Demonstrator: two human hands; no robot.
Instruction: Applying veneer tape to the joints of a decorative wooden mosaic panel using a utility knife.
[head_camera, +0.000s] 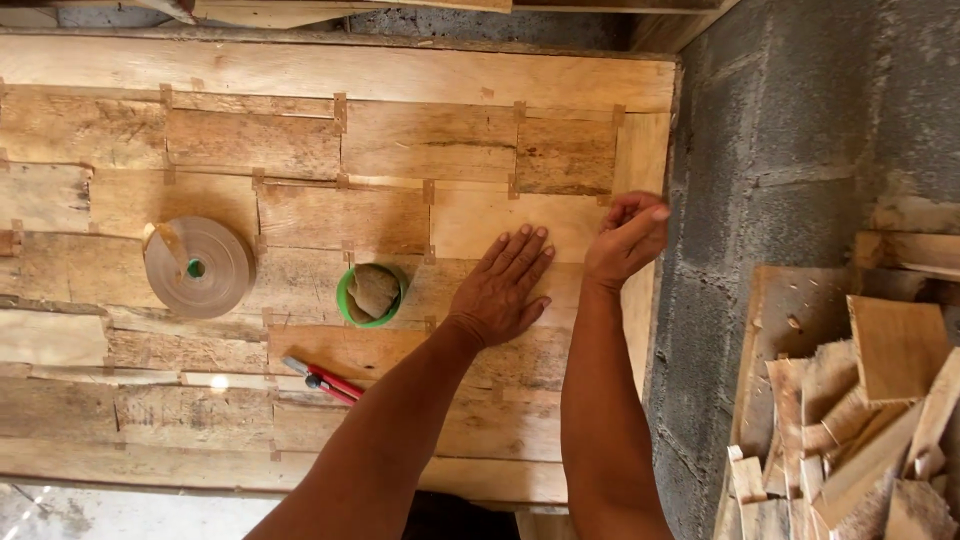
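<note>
A: Left hand (503, 290)?
B: Flat, fingers spread, pressing the veneer sheet (480, 215) on the bench (300, 70).
A: Right hand (625, 238)?
B: Fingertips pinched at the sheet's right edge; tape roll (198, 267) well left.

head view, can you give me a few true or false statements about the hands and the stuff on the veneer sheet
1. The left hand lies flat, palm down, on the veneer sheet. True.
2. The right hand holds the red-handled cutter. False: the cutter lies on the sheet, apart from both hands.
3. The tape roll lies flat, to the left of the green bowl. True.
4. The green bowl is empty. False: a brownish lump sits in it.
5. Wood offcuts are piled by the block wall on the right. True.
</note>
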